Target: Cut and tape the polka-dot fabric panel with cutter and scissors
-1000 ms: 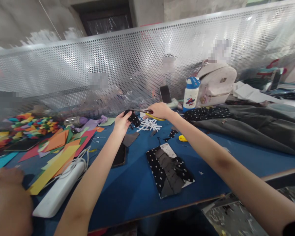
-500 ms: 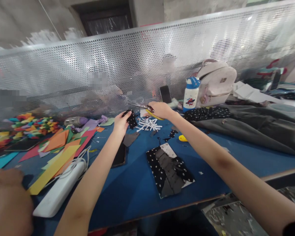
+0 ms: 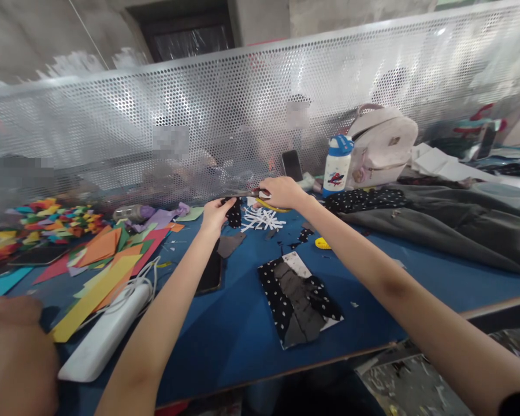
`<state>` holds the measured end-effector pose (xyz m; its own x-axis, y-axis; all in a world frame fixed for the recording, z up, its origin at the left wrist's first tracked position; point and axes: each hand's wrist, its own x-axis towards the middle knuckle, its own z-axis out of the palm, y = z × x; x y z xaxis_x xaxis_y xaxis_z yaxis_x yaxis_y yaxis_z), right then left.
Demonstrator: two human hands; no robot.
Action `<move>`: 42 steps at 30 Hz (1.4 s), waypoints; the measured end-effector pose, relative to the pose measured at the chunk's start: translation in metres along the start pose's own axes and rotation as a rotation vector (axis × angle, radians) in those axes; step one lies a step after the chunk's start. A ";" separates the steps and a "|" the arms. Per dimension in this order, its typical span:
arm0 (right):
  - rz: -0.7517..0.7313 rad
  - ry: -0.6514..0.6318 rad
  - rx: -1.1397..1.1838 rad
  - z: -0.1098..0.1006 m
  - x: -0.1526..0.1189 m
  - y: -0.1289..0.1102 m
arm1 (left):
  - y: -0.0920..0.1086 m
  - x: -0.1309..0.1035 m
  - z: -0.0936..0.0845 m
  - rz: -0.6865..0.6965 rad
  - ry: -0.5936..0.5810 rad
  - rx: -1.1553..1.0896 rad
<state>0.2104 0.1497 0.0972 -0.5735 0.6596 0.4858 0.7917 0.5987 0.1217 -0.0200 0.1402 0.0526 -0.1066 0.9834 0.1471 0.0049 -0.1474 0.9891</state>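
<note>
Between the fingers of my left hand (image 3: 216, 215) is a piece of black fabric with white dots (image 3: 234, 214). My right hand (image 3: 282, 192) is closed around yellow-handled scissors (image 3: 271, 206), whose blades point left along the top edge of the fabric. Whether the blades are parted I cannot make out. Just below the scissors lies a heap of white paper strips (image 3: 264, 219). Nearer to me, a card (image 3: 302, 266) lies tilted on the blue table, partly covered with dotted black and grey fabric pieces. A grey fabric scrap (image 3: 231, 245) rests below my left hand.
A white power strip (image 3: 106, 335), coloured paper sheets (image 3: 99, 248) and a phone (image 3: 210, 271) lie left. Another person's hand (image 3: 15, 318) is at far left. A bottle (image 3: 337, 167), backpack (image 3: 383, 144) and grey garment (image 3: 450, 222) stand or lie right. A perforated metal screen (image 3: 225, 115) runs behind.
The scissors have turned, and their blades now lie lower, against the fabric's top edge. The fabric hangs straighter from my left hand. The card has not moved.
</note>
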 end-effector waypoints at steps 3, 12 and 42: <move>-0.006 -0.012 -0.008 0.000 0.000 0.000 | -0.002 0.001 -0.001 -0.007 -0.011 0.045; 0.006 -0.043 -0.012 -0.001 0.000 -0.002 | -0.006 0.004 -0.001 -0.029 -0.042 0.112; 0.336 -0.252 1.020 0.045 0.007 -0.021 | 0.003 -0.002 0.005 0.056 -0.019 -0.063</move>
<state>0.1800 0.1619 0.0591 -0.4803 0.8631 0.1559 0.4359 0.3891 -0.8115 -0.0147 0.1383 0.0553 -0.0895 0.9752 0.2026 -0.0522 -0.2078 0.9768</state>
